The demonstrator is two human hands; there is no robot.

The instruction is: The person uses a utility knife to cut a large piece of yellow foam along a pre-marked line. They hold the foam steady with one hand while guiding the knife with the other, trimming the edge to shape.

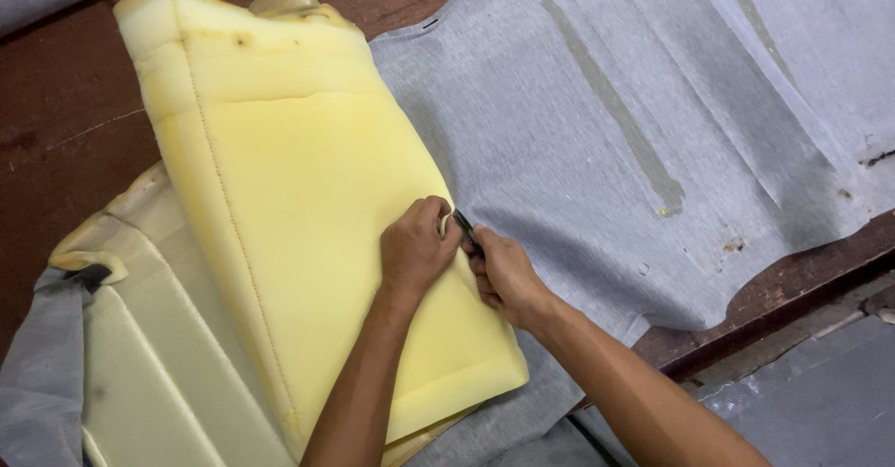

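Near the middle of the tabletop (56, 103), two hands meet at the right edge of a yellow foam pad (298, 206).

Left hand (415, 248) rests on the foam, fingers curled together, pinching its edge. Right hand (503, 276) sits just beside it, fingers clamped on a small dark tool (465, 229) whose tip touches the foam's edge; what kind of tool it is cannot be told. The foam pad lies slanted from the tabletop's far left corner toward the near edge, atop another cream foam piece (140, 364). Grey fabric (597, 150) spreads under the pad toward the right edge, with a glue-like stripe across it.
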